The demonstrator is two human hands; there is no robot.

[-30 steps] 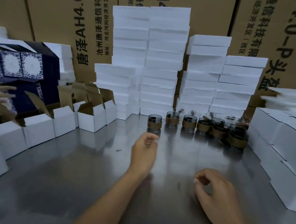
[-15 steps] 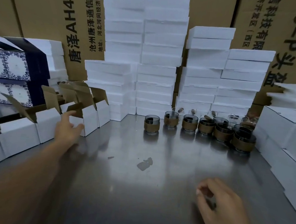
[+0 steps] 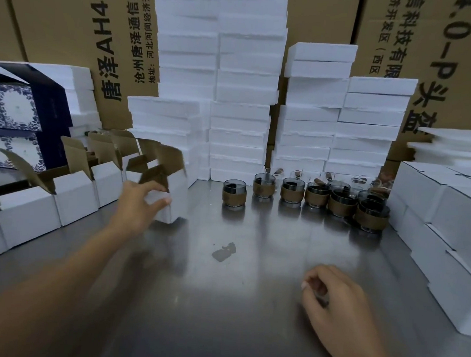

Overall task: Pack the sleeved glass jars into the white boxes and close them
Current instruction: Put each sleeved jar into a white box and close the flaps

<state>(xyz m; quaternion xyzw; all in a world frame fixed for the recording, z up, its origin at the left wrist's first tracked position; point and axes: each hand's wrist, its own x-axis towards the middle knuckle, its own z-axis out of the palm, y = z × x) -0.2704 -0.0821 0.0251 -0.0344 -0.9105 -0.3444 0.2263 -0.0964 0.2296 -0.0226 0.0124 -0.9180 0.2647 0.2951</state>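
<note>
My left hand [image 3: 139,204] grips an open white box [image 3: 172,193] with brown flaps raised, at the right end of a row of open white boxes [image 3: 73,198] along the left. The box looks blurred and slightly out of the row. Several glass jars with brown sleeves [image 3: 291,192] stand in a line at the back of the steel table [image 3: 221,301]; the nearest one on the left [image 3: 234,192] stands a little apart. My right hand [image 3: 334,300] rests low on the table at the right, fingers loosely curled, holding nothing.
Tall stacks of white foam slabs [image 3: 245,96] rise behind the jars, with brown cartons [image 3: 72,30] behind them. Closed white boxes [image 3: 446,232] are stacked along the right edge. Blue patterned gift boxes [image 3: 15,115] sit at far left. A small dark smear [image 3: 224,250] marks the table's middle.
My left hand swung from the table's middle to the row of open boxes and took hold of the end box, which has shifted rightward. My right hand has barely moved.
</note>
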